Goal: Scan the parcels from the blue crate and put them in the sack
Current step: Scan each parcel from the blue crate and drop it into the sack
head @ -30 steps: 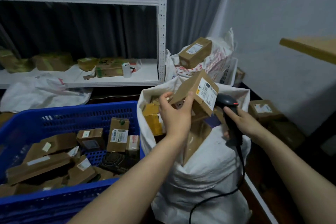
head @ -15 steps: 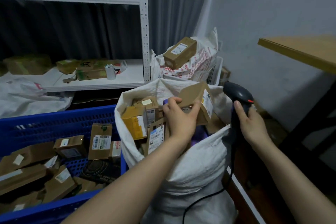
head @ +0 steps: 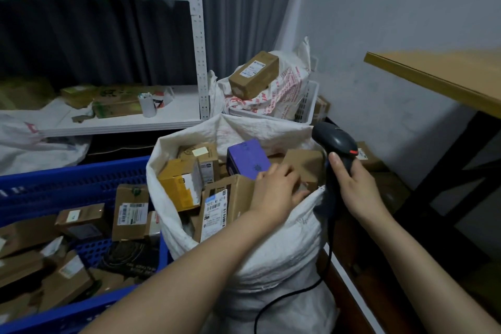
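Grey curtains and a white metal shelf rack (head: 198, 35) back a cramped packing corner, with a wooden tabletop (head: 447, 76) jutting in at the right. Between them stands the sack (head: 271, 266), white and woven, its mouth open and nearly brim-full. A yellow box (head: 179, 184) sits by the left rim, a labelled carton (head: 225, 203) at the near rim and a purple box (head: 248, 157) towards the back.

The left hand (head: 276, 192) lies on a brown parcel (head: 306, 165) at the right rim of the mouth, fingers bent over its near face. Whether they grip it or only press on it I cannot tell. The right hand (head: 355, 190) is wrapped round the handle of a barcode scanner (head: 336, 141), held upright just beside the sack's right rim, its cable (head: 284, 298) trailing down the sack's front.

I judge the step in hand to be stowing this parcel, and it looks all but done. The next move would be to let go and reach left into the blue crate (head: 81, 179), which stands hard against the sack's left side. One of the cardboard parcels (head: 131, 211) there would then be lifted so that its label faces the scanner. Many lie loosely piled in the crate, so the task looks far from over. Behind, a second sack (head: 287, 89) carries a long brown box (head: 253, 74) on top.
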